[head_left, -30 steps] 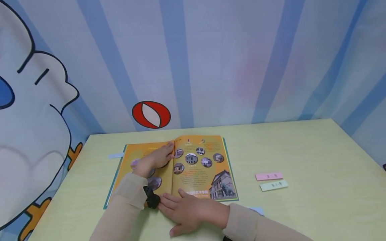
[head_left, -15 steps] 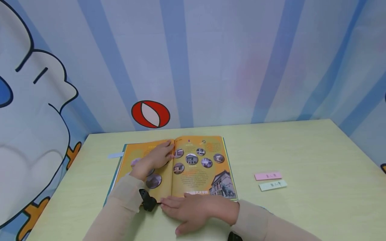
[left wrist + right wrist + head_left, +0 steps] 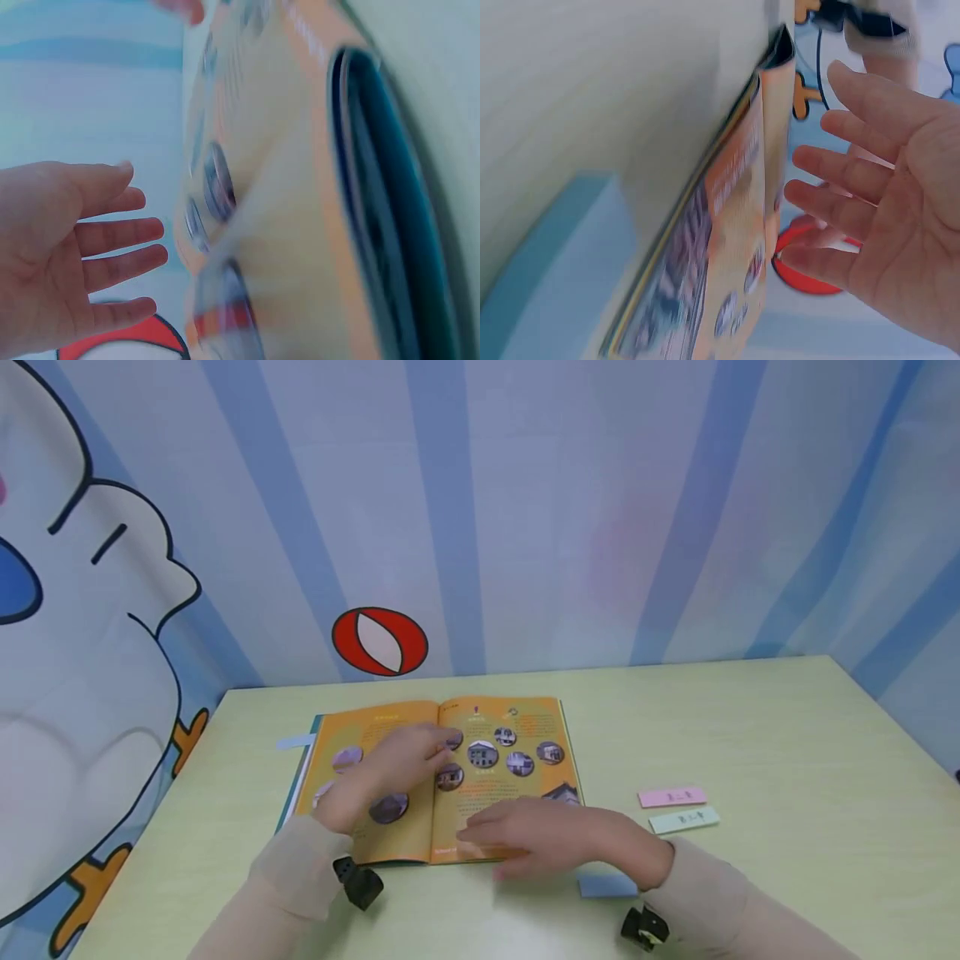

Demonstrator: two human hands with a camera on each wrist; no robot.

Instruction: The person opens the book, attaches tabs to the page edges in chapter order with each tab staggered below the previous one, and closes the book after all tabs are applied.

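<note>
Book (image 3: 450, 812) spread wide, lower middle of the frame, and both hands are over it! Left hand (image 3: 393, 764) hovers across the left page, fingers straight and spread, tips past the fold, holding nothing. Right hand (image 3: 547, 835), low over the right page, has its fingers stretched out too, nothing in its grasp; blur there means I can't tell whether the tips brush the page. Why so flat? Pages swell up beside the fold, so straight fingers look right for smoothing without creasing.

Out at the left edge, a pale strip (image 3: 296, 741) juts over the table (image 3: 780, 735), seemingly tucked in so its end shows as a marker. Blue strip (image 3: 607, 886), bottom right of centre, lies by the right wrist. Farther right, pink strip (image 3: 672, 797) just above green strip (image 3: 684, 820), writing up, probably parked aside to leave the pages uncovered.
</note>
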